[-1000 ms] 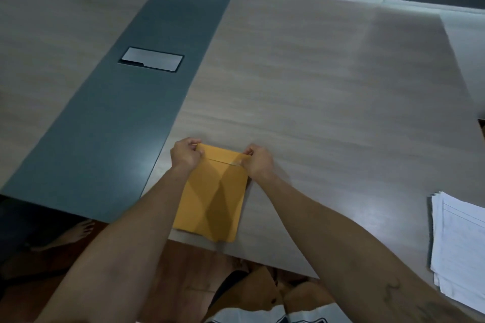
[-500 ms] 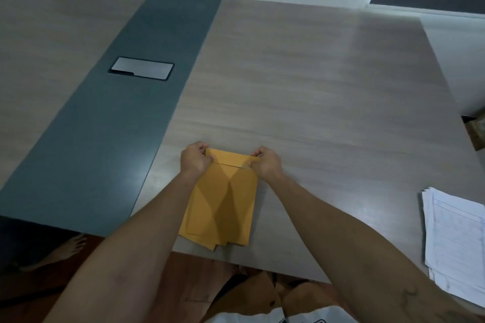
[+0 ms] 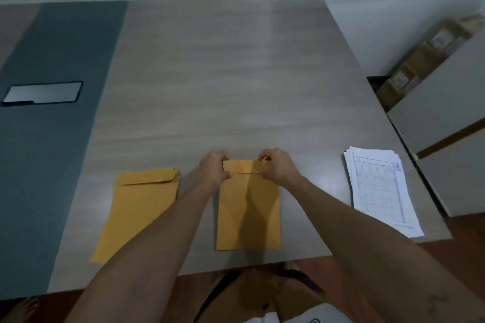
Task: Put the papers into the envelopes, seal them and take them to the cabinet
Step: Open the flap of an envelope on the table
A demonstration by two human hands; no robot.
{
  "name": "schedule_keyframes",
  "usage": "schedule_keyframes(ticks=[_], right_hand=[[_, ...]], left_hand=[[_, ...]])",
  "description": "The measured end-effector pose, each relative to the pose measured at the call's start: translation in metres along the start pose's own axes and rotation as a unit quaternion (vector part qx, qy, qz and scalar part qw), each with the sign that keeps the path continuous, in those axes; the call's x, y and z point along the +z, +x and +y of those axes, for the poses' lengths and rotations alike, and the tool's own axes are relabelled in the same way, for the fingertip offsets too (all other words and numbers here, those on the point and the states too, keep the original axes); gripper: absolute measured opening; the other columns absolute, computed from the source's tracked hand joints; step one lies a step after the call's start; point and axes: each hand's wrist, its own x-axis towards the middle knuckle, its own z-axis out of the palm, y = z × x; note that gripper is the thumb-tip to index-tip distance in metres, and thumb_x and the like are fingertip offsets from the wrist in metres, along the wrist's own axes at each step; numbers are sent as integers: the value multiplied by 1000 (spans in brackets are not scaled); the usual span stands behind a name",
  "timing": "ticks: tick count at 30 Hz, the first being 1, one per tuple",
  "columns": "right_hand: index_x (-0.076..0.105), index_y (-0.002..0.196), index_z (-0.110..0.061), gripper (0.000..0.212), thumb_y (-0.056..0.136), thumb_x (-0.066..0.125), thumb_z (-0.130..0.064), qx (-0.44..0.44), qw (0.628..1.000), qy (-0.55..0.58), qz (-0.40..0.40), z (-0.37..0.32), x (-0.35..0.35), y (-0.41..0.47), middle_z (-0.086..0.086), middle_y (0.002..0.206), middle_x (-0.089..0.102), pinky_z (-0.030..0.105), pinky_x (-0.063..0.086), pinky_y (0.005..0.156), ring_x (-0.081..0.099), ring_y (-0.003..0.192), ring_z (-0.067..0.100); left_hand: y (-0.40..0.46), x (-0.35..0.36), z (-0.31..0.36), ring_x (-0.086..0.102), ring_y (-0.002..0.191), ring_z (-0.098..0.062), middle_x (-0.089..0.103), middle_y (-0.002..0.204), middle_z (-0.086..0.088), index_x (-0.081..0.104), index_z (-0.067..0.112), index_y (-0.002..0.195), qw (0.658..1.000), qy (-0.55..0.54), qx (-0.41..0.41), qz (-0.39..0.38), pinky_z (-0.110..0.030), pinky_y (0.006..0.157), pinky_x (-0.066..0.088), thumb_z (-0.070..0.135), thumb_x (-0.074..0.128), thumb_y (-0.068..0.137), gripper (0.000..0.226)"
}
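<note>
A grey wood-grain table (image 3: 236,81) bears a stack of white printed papers (image 3: 380,189) at three o'clock and spare mustard-yellow paper envelopes (image 3: 136,207) at nine. At six lies a flat mustard-yellow envelope (image 3: 248,212); the left hand (image 3: 214,170) and right hand (image 3: 278,166) pinch its folded flap's corners.

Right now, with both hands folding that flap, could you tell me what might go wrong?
The flap of the mustard-yellow paper envelope pinched by the left hand and right hand could crease crooked. The white printed paper stack lies near the grey wood-grain table edge, so the right forearm might knock it off.
</note>
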Motion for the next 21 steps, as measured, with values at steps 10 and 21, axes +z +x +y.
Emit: schedule_keyframes(ticks=[10, 21], right_hand=[[62, 123, -20, 57, 71, 85, -17, -18, 996, -77, -44, 64, -18, -16, 5, 120, 51, 36, 50, 93, 50, 111, 21], [56, 130, -20, 44, 88, 64, -10, -70, 984, -153, -62, 74, -18, -14, 5, 127, 56, 40, 49, 96, 50, 118, 23]], left_hand=[[3, 47, 34, 56, 105, -25, 58, 113, -5, 67, 18, 112, 999, 17, 16, -40, -37, 91, 48, 22, 86, 72, 44], [2, 54, 26, 56, 108, -27, 58, 115, -7, 68, 17, 121, 999, 1, 3, -37, -37, 92, 46, 26, 77, 82, 40]])
